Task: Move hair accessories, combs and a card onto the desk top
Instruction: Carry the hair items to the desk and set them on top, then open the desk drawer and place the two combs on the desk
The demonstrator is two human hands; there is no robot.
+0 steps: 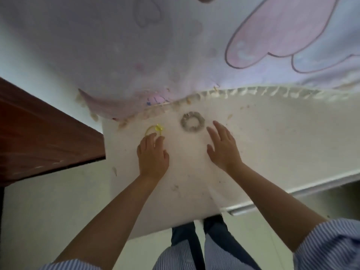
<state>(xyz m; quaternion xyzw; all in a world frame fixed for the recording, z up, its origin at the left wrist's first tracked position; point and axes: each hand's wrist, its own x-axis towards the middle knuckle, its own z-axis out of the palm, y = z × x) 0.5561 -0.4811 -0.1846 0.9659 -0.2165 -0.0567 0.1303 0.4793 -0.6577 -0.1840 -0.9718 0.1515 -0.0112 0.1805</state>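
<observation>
A thin yellow hair tie (154, 129) with a small bow lies on the white bed sheet (272, 137). My left hand (153, 154) rests flat just below it, fingertips touching or covering its near edge. A grey scrunchie (192, 121) lies to the right, near the sheet's frilled edge. My right hand (224, 147) is spread flat on the sheet just right of and below the scrunchie, not touching it. The brown wooden desk (39, 137) stands at the left. No combs or card are in view.
A pastel quilt (175, 45) with pink cartoon shapes covers the bed beyond the frilled edge. The sheet hangs over the bed's side rail (292, 193). Pale floor tiles (48, 211) lie between desk and bed. My legs (196, 246) stand close below the sheet's corner.
</observation>
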